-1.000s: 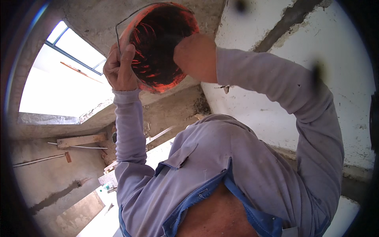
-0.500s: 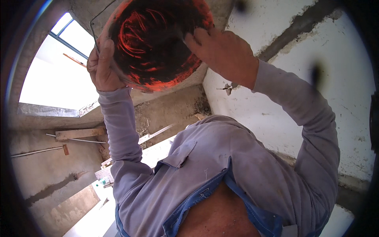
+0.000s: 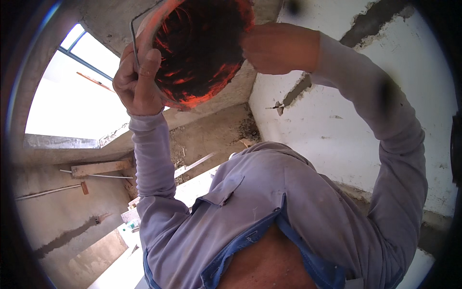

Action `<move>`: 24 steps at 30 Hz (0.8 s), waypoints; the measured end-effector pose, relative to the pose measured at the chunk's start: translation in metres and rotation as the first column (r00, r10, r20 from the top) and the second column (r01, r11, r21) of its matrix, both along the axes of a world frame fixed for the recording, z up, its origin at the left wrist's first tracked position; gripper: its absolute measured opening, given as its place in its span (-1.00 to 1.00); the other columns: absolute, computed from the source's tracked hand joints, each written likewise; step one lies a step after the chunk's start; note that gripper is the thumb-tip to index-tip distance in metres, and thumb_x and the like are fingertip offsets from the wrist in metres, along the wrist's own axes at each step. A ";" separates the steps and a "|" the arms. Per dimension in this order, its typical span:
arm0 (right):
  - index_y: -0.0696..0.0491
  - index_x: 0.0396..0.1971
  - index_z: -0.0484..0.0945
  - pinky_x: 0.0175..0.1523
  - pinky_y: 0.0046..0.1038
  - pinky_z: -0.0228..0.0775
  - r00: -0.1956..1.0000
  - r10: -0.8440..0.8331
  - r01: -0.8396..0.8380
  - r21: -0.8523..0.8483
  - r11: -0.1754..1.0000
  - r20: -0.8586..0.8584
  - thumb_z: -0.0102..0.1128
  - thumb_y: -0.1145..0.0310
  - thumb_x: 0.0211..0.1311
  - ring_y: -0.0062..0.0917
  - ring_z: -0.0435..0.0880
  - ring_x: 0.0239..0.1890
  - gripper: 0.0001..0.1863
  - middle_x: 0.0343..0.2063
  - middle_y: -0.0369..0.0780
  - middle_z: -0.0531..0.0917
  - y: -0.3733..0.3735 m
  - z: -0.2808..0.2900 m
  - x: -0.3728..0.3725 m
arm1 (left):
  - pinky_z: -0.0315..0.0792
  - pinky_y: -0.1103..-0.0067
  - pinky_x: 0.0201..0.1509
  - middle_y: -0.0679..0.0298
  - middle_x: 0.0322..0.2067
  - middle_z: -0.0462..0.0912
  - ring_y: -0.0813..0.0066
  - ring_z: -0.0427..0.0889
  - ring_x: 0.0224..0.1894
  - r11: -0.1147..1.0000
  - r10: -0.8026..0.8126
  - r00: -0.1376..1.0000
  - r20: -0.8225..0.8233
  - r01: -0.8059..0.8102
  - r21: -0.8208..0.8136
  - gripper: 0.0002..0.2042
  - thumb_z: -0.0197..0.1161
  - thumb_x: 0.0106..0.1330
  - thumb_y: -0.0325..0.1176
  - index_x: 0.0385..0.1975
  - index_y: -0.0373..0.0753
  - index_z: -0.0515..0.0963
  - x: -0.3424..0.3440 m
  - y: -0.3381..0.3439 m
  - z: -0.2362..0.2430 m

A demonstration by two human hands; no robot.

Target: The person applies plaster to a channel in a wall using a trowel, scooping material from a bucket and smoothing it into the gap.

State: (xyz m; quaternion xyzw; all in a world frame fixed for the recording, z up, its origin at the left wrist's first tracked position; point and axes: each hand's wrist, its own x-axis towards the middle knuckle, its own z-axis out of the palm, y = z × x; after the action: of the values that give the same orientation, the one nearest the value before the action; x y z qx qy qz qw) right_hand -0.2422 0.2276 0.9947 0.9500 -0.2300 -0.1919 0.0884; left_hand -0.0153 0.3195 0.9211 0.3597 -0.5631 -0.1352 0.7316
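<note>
An orange-red bucket (image 3: 226, 79), its inside smeared with dark matter, is tilted so that its mouth faces me at the top of the head view. My left hand (image 3: 139, 82) is closed round its left rim, thumb outward, with the thin bent wire handle (image 3: 133, 36) running beside the fingers. At the bucket's right side is my right hand (image 3: 279, 50), its fingers curled together by the opening. Whatever those fingers hold, if anything, is hidden in the dark of the bucket.
A bright window opening (image 3: 67, 96) with a blue bar lies at the left. To the right stands a white wall (image 3: 327, 130) with a grey mortar strip. A wooden plank (image 3: 101, 167) and thin rods show at the lower left.
My right hand has moved right, from inside the bucket's mouth toward its right rim. The bucket and my left hand have shifted slightly, and the bucket's mouth is turned more aside.
</note>
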 end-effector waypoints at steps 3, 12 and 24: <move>0.15 -0.15 0.45 -0.19 -0.31 0.49 1.000 -0.001 0.001 0.114 0.993 -0.003 0.11 0.41 0.05 -0.29 0.61 -0.25 -0.68 -0.30 -0.12 0.58 -0.005 -0.008 0.007 | 0.33 0.52 -0.01 0.15 -0.18 0.59 0.49 0.52 -0.16 0.999 -0.041 0.995 -0.095 0.040 -0.009 -0.74 0.16 0.21 -0.44 -0.20 -0.50 0.58 -0.012 -0.002 0.006; 0.27 -0.16 0.41 -0.17 -0.21 0.48 0.972 -0.138 0.067 0.341 0.938 0.191 0.13 0.45 -0.02 -0.11 0.62 -0.28 -0.62 -0.43 0.03 0.59 0.016 -0.008 0.007 | 0.37 0.56 0.01 0.15 -0.16 0.61 0.50 0.54 -0.14 0.984 -0.177 0.958 -0.226 0.177 -0.018 -0.69 0.11 0.23 -0.46 -0.08 -0.50 0.51 -0.007 0.006 0.006; 0.21 -0.14 0.39 -0.21 -0.19 0.46 0.852 -0.299 -0.080 0.670 0.738 0.431 0.04 0.49 -0.10 -0.15 0.60 -0.32 -0.60 -0.40 0.03 0.57 0.001 -0.057 -0.059 | 0.50 0.33 -0.10 -0.13 -0.08 0.53 -0.02 0.57 -0.11 0.871 0.450 0.727 0.518 -0.228 -0.436 -0.58 0.04 0.33 -0.30 0.08 -0.49 0.38 -0.034 -0.029 -0.014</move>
State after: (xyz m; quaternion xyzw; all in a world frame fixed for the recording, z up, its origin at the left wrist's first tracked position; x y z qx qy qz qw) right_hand -0.3013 0.2288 0.9375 0.9173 -0.2186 -0.0069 -0.3329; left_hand -0.0492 0.2904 0.9072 0.3491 -0.7042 0.2251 0.5759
